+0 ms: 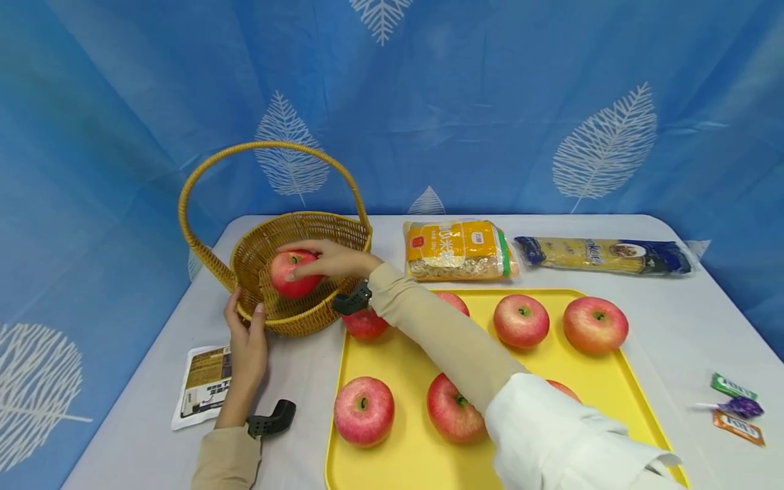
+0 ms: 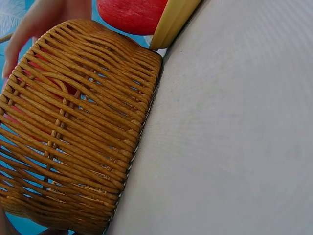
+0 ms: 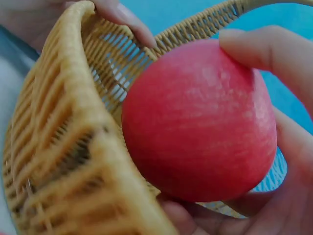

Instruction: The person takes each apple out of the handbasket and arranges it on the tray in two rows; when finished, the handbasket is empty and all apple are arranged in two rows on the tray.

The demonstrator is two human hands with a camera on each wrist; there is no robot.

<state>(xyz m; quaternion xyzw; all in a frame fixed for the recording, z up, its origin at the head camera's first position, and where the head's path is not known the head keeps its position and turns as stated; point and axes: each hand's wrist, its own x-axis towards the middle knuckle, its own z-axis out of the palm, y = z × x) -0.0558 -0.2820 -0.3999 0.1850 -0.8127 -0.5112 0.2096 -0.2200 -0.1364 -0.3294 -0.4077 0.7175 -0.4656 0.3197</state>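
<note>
- While the right hand [image 1: 333, 260] reaches across from the tray side, its fingers curl round a red apple [image 1: 294, 272], smooth and glossy with faint pink streaks, held just inside the wicker basket [image 1: 306, 235], over the rim nearest the person.
- Right wrist view: fingertips [image 3: 264, 46] press on the apple's top, palm cups it underneath; whether the apple touches the basket floor can't be told from here.
- Left hand [image 1: 247, 340] grips the basket's near rim, thumb hooked over the edge, other fingers against the outer wall.
- Basket is round, woven from tan cane strands with open gaps, with a tall arched hoop handle wrapped in the same cane; it sits on the pale grey table [image 1: 692, 320].
- Left wrist view shows the ribbed weave close up, red showing through the gaps.
- Yellow tray [image 1: 618, 367], flat plastic, raised lip, just beside the basket; six round red-pink apples on it, one [image 1: 364, 410] at the near left corner, one partly hidden by the beige sleeve.
- Behind the tray: a clear crinkly bag of oats [image 1: 456, 250] with an orange label, and a long cellophane pack of spaghetti [image 1: 603, 254], lying flat.
- Small flat sachet [image 1: 202, 382], brown and white, by the left forearm.
- Three small wrapped sweets [image 1: 738, 405], green, purple, orange, at the table's right edge.
- Blue cloth backdrop with white leaf prints.
</note>
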